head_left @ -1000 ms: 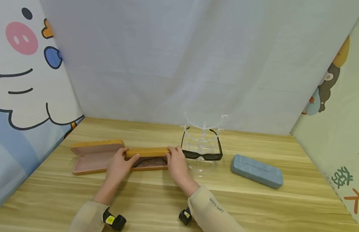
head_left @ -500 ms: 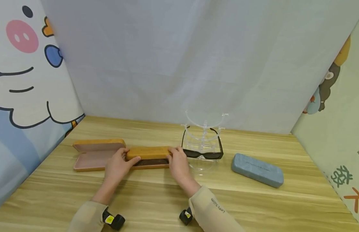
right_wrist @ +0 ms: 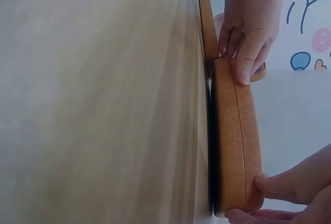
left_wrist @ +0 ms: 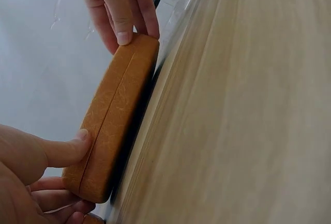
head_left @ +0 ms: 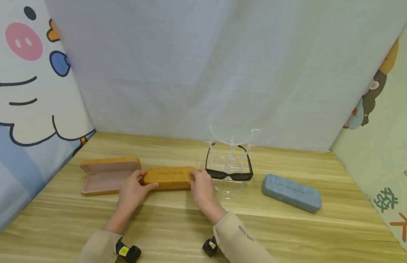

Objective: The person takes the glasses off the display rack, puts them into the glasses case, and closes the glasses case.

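In the head view a mustard-orange glasses case (head_left: pixel 170 178) lies closed at mid-table, lettering on its lid. My left hand (head_left: pixel 131 190) grips its left end, the thumb along the front. At the right end, my right hand (head_left: pixel 202 188) holds the case between thumb and fingers. The left wrist view shows the glasses case (left_wrist: pixel 114 115) with its seam closed and both hands at its ends. A dark strip runs under the glasses case (right_wrist: pixel 235 141) in the right wrist view; I cannot tell whether it is raised. Whatever is inside is hidden.
An orange case (head_left: pixel 108 181) with pink lining stands open beside my left hand. Dark sunglasses (head_left: pixel 229 176) rest on a clear display stand (head_left: pixel 232 140) just right of my right hand. A blue glasses case (head_left: pixel 291 193) lies farther right. A pale curtain (head_left: pixel 203 73) hangs behind.
The lid of the orange glasses case has come down from partly raised to closed, hiding the glasses that showed inside. Both hands stay at its ends.
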`<act>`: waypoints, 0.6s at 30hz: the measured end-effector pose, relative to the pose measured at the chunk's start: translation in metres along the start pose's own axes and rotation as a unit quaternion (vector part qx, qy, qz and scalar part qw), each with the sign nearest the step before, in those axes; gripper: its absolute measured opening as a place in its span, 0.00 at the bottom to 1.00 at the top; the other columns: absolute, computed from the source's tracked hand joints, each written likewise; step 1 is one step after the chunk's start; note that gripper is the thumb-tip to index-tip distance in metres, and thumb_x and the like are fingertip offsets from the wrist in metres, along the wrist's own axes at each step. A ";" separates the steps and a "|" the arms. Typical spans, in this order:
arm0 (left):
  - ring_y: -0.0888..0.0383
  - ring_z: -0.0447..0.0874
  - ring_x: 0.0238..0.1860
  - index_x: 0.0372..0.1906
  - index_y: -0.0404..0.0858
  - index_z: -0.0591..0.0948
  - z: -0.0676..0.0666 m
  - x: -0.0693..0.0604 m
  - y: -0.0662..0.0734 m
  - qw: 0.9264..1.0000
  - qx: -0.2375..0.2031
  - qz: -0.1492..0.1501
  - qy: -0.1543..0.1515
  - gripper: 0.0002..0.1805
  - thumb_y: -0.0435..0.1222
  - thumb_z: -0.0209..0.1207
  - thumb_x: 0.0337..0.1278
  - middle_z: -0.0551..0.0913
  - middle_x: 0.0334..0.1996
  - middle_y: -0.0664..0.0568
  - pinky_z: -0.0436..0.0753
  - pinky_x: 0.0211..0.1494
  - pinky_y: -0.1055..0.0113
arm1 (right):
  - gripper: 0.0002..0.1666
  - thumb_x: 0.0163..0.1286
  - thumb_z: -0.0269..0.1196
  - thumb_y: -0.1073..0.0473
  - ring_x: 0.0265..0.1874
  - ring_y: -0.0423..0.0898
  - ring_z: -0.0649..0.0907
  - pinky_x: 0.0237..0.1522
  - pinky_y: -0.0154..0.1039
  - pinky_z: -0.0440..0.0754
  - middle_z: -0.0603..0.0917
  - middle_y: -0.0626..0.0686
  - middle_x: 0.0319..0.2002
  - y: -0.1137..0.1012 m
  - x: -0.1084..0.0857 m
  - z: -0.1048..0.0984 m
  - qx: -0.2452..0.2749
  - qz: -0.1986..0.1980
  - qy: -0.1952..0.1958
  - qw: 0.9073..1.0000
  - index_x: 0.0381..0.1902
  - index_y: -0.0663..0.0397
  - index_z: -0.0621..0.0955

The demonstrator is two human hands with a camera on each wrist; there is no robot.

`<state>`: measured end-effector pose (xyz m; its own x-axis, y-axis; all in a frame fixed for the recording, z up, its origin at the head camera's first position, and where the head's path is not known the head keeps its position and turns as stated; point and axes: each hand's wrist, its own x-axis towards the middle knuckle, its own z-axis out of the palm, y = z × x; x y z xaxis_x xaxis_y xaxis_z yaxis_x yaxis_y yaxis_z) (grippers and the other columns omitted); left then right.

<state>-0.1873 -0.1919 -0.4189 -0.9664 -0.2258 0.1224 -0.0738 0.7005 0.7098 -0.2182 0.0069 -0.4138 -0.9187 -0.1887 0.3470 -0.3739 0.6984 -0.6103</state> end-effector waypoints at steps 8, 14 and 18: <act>0.36 0.67 0.57 0.58 0.23 0.66 0.004 -0.004 0.011 1.000 0.014 -0.006 0.000 0.35 0.36 0.65 0.46 0.70 0.55 0.29 0.69 0.58 0.47 | 0.12 0.53 0.65 0.70 0.44 0.56 0.80 0.46 0.41 0.80 0.81 0.61 0.42 0.003 0.000 0.001 -0.001 -0.002 -0.010 1.000 0.39 0.66 0.83; 0.34 0.68 0.55 0.57 0.21 0.66 0.010 -0.004 0.013 0.999 0.036 -0.006 0.008 0.34 0.35 0.65 0.46 0.70 0.55 0.27 0.70 0.56 0.45 | 0.11 0.55 0.65 0.69 0.47 0.57 0.79 0.48 0.42 0.79 0.81 0.62 0.45 0.004 -0.002 -0.001 0.002 -0.004 -0.024 1.000 0.38 0.65 0.83; 0.33 0.65 0.56 0.57 0.22 0.67 0.011 -0.004 0.017 0.998 0.057 -0.006 0.017 0.33 0.35 0.65 0.46 0.68 0.55 0.27 0.66 0.58 0.44 | 0.09 0.57 0.63 0.70 0.41 0.54 0.81 0.40 0.36 0.82 0.82 0.61 0.42 0.005 -0.004 -0.007 0.015 -0.019 -0.016 1.000 0.37 0.65 0.83</act>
<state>-0.1880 -0.1715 -0.4153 -0.9567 -0.2558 0.1387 -0.1145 0.7692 0.6287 -0.2153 0.0155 -0.4133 -0.9069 -0.2380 0.3478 -0.4127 0.6686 -0.6186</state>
